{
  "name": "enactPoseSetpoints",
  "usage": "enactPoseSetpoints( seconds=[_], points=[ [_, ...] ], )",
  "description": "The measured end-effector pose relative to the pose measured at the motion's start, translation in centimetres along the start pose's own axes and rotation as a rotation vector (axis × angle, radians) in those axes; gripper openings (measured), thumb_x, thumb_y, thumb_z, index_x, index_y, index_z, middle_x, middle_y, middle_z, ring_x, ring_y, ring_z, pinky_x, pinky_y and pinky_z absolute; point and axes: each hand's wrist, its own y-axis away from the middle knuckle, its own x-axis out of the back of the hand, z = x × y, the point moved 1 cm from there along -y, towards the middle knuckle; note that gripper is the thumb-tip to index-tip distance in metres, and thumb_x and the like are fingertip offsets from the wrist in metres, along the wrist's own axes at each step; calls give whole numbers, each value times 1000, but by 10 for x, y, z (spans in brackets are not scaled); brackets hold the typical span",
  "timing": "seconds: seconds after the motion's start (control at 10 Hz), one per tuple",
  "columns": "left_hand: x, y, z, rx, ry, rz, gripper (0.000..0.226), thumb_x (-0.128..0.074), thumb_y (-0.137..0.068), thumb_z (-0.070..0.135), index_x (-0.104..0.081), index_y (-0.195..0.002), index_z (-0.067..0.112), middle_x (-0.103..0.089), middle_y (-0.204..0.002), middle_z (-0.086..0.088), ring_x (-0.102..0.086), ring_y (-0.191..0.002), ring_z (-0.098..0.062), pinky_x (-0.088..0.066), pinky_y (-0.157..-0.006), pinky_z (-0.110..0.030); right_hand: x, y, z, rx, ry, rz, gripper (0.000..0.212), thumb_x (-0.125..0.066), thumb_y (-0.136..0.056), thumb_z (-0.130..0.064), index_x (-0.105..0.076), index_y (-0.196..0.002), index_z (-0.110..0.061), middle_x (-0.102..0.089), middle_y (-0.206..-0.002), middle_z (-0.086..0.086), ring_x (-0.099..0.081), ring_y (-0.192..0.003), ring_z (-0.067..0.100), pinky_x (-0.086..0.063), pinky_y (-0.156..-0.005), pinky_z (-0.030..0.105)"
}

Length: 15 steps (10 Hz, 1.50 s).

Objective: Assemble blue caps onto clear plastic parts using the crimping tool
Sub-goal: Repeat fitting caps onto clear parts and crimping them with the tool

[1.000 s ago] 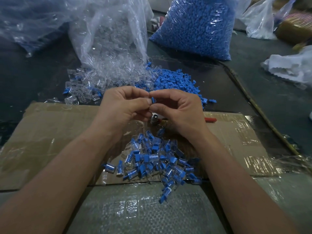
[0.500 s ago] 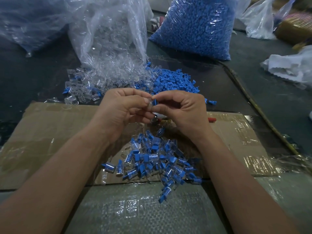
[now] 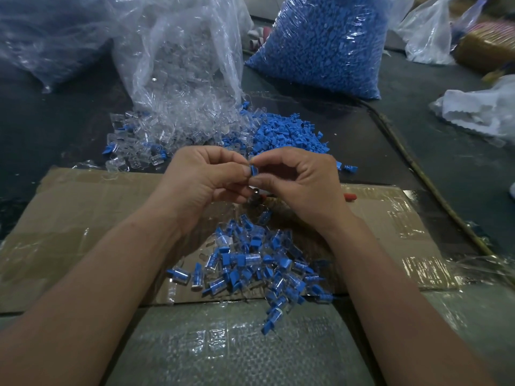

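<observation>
Cap [image 3: 254, 170] betw. L/R fingertips [image 3: 246, 171], seemingly.

Dark work surface [image 3: 446, 168], flattened tape-covered cardboard [image 3: 83, 213] laid on it, woven plastic sheet [image 3: 223, 346] at the near edge, dim light

We look through one wide-angle head-worn camera, facing forward and down, close above the left hand [image 3: 200, 181] and right hand [image 3: 305, 188], across the flat brown cardboard sheet [image 3: 83, 215] toward the far side of the dark table [image 3: 55, 129].
</observation>
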Motion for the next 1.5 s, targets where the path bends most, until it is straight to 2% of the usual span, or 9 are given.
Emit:
enactPoseSetpoints(
  seconds=[0.2,0.3,0.5,0.7,0.9,1.1,1.3,1.4,1.5],
  points=[
    [5,-3,-1,-20,81,96,19,-66,-54,9,-60,-71,4,-65,-56,-6,-62,-49,-15,-50,-46,-19,36,1,14,-325,176,-60,17,-73,-73,-24,-62,-80,-35,-63,-78,-17,-61,-74,-7,-47,-68,7],
    [6,-3,-1,-22,81,101,19,-66,-54,9,-60,-72,4,-65,-56,-6,-62,-49,-15,-50,-45,-19,52,3,17,-450,252,-240,21,-76,-70,-31,-63,-87,-34,-63,-85,-18,-58,-76,-11,-42,-64,4],
    [8,-5,-2,-21,86,97,19,-66,-55,10,-60,-73,5,-65,-57,-6,-63,-50,-15,-50,-45,-19,51,7,19,-558,430,-543,63,-80,-59,-40,-51,-114,-33,-45,-99,-24,-47,-94,1,-36,-78,21],
    [8,-5,-2,-29,74,78,18,-65,-58,9,-60,-75,4,-65,-57,-4,-64,-53,-15,-51,-48,-19,45,5,16,-530,522,-516,54,-81,-58,-45,-49,-101,-38,-42,-92,-22,-42,-85,-2,-34,-67,20],
    [9,-6,-2,-37,82,65,17,-64,-59,10,-59,-75,5,-66,-59,-4,-65,-54,-14,-51,-49,-19,37,-1,10,-494,675,-407,38,-71,-64,-41,-68,-98,-25,-57,-78,-17,-50,-72,1,-35,-55,19],
    [9,-6,-3,-41,79,69,16,-64,-60,10,-59,-74,5,-66,-58,-3,-65,-55,-14,-52,-50,-19,25,-3,9,-437,864,-376,14,-67,-73,-29,-65,-82,-18,-54,-68,-4,-45,-62,7,-29,-49,23],
    [8,-5,-3,-42,93,65,16,-62,-60,9,-58,-75,5,-66,-59,-4,-66,-56,-15,-53,-51,-20,27,1,13,-429,798,-333,9,-62,-77,-18,-55,-84,-19,-47,-74,-8,-45,-68,10,-29,-51,23],
    [6,-4,-5,-52,96,66,16,-61,-60,9,-57,-75,5,-66,-59,-3,-66,-56,-15,-52,-52,-19,31,0,12,-334,783,-219,8,-59,-78,-13,-53,-80,-18,-41,-72,-9,-43,-71,16,-26,-52,24],
    [4,-5,-5,-74,110,95,13,-60,-63,7,-56,-75,5,-66,-57,-3,-66,-56,-14,-52,-52,-19,34,0,8,-265,683,-91,12,-61,-82,-20,-49,-82,-22,-38,-73,-14,-39,-66,11,-26,-55,19]
  ],
)
